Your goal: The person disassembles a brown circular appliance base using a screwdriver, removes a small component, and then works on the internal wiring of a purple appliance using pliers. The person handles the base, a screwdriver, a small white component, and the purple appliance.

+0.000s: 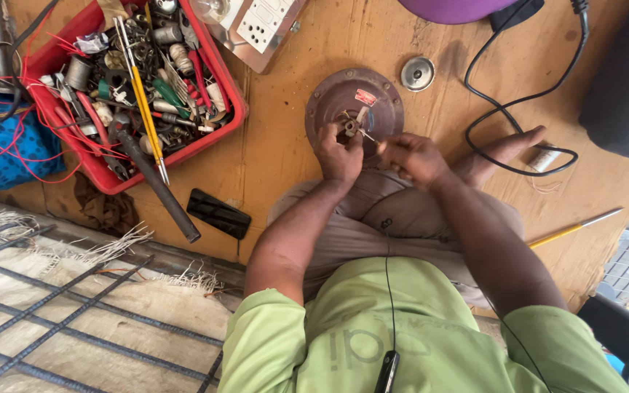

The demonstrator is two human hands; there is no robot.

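Note:
A round rusty-brown metal motor cover (343, 98) lies on the wooden floor in front of my knees, with a short shaft and thin wires (354, 125) at its centre. My left hand (338, 154) pinches the wires by the shaft at the cover's near edge. My right hand (410, 154) is closed on a thin wire end just right of the shaft. Both hands almost touch above the cover's rim.
A red tray (234, 109) full of tools, screwdrivers and red wires stands at the left, a black-handled tool (156, 182) sticking out. A black flat object (218, 213), a small metal disc (417, 73), a black cable (504, 102), a yellow screwdriver (573, 229) and a switch plate (260, 25) lie around.

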